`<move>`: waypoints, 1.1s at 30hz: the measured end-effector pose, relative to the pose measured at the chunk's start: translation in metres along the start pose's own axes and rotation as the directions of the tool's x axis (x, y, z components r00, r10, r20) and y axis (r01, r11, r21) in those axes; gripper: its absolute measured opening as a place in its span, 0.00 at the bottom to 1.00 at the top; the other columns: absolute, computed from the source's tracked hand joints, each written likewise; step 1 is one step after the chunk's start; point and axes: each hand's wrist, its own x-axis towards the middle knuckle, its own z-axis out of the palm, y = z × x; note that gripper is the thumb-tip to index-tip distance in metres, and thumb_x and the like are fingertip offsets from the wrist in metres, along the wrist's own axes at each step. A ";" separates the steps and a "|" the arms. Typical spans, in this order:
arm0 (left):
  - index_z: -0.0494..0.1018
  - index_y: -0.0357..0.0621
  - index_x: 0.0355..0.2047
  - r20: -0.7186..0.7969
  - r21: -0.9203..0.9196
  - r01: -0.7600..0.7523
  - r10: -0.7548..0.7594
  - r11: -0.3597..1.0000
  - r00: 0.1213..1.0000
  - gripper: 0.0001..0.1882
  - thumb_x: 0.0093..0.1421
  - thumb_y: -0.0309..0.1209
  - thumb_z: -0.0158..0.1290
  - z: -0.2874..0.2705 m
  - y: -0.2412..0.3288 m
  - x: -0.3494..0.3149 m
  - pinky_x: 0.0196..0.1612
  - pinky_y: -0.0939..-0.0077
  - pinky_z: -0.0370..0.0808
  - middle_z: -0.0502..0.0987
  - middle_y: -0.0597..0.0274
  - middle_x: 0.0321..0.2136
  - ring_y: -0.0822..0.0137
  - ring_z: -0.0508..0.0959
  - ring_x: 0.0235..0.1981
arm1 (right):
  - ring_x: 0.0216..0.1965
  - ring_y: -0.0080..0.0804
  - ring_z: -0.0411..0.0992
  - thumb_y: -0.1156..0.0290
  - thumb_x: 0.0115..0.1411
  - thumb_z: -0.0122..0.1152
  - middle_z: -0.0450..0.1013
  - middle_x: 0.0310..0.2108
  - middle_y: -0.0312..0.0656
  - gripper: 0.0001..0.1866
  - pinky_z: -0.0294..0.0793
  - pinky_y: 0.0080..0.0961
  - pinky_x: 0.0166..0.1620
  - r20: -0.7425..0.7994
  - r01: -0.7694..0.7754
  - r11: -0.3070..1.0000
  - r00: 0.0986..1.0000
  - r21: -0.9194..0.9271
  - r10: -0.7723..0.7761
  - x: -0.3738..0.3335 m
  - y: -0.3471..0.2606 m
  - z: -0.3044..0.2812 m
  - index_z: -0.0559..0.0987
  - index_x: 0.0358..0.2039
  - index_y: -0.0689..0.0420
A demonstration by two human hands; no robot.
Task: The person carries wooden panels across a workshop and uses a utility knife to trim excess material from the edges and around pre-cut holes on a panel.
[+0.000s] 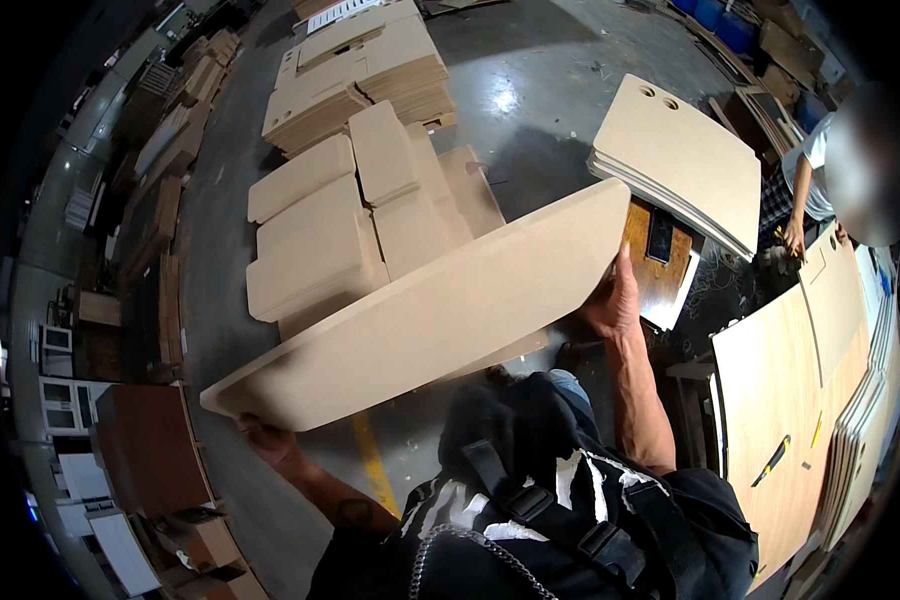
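Stacks (310, 245) stand beyond the board (440, 300) you hold aslant before you. The far stack (370, 70) bears a white sheet (342, 12), its marks too small to read. Your right hand (618, 302) grips the board's right end, your left hand (270, 442) its left end; a knife (772, 460) lies off to your right
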 end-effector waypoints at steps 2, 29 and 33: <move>0.69 0.34 0.43 -0.085 0.132 0.027 -0.015 0.991 0.996 0.18 0.57 0.35 0.51 -0.009 0.022 0.021 0.33 0.62 0.73 0.75 0.47 0.35 0.49 0.75 0.32 | 0.55 0.37 0.61 0.42 0.52 0.57 0.65 0.51 0.43 0.37 0.60 0.40 0.57 -0.096 0.057 0.996 0.993 -0.062 -0.062 -0.006 0.005 -0.007 0.65 0.54 0.57; 0.39 0.43 0.64 0.124 -0.467 0.325 0.303 -0.822 0.945 0.60 0.41 0.54 0.63 0.004 0.214 0.179 0.64 0.54 0.42 0.47 0.47 0.62 0.52 0.45 0.65 | 0.45 0.30 0.71 0.56 0.64 0.44 0.73 0.44 0.38 0.21 0.70 0.29 0.48 -0.155 -0.005 0.967 0.987 -0.253 -0.035 -0.080 0.004 -0.146 0.71 0.49 0.58; 0.42 0.41 0.63 0.271 -0.532 0.322 0.203 -0.783 0.941 0.59 0.42 0.62 0.59 0.015 0.221 0.181 0.63 0.50 0.51 0.57 0.45 0.57 0.47 0.54 0.61 | 0.46 0.28 0.70 0.59 0.65 0.42 0.72 0.44 0.37 0.20 0.69 0.27 0.50 -0.177 -0.109 0.961 0.982 -0.254 0.065 -0.081 0.028 -0.162 0.70 0.50 0.59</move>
